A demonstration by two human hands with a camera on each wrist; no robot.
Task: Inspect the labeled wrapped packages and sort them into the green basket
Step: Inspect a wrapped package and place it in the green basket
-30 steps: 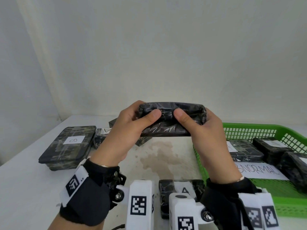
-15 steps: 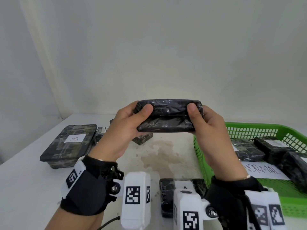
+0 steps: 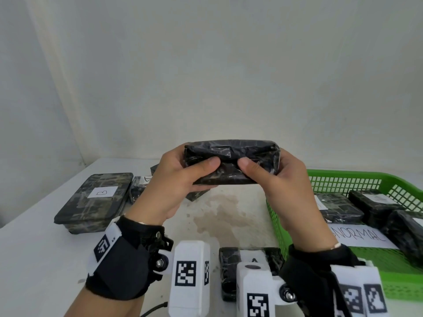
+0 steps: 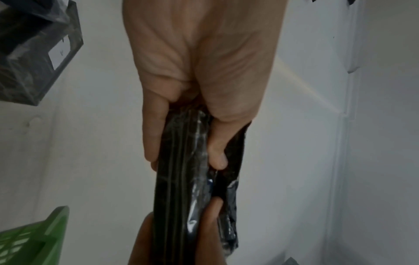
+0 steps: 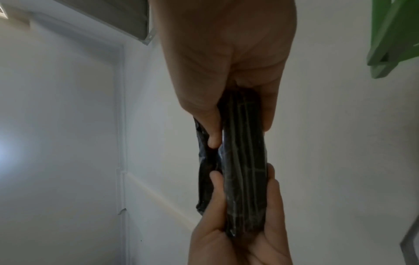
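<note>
I hold a black wrapped package (image 3: 231,154) up in front of me, above the table, long side level. My left hand (image 3: 194,167) grips its left end and my right hand (image 3: 259,171) its right end. Both thumbs press the near face close to the middle, and the fingers are hidden behind it. The left wrist view shows the package (image 4: 181,188) edge-on, pinched by my left hand (image 4: 186,150). In the right wrist view my right hand (image 5: 240,129) pinches the package (image 5: 244,179) likewise. No label shows on it. The green basket (image 3: 343,178) stands at the right.
Several wrapped packages and a paper sign (image 3: 361,236) lie in the basket. A package labelled B (image 3: 96,200) and smaller ones lie on the white table (image 3: 34,248) at the left. A package labelled A (image 3: 251,259) lies by the near edge between my wrists. The wall is close behind.
Half a second ago my thumbs were spread out to the package's ends. They have come back together near its middle. The package stays held up in both hands.
</note>
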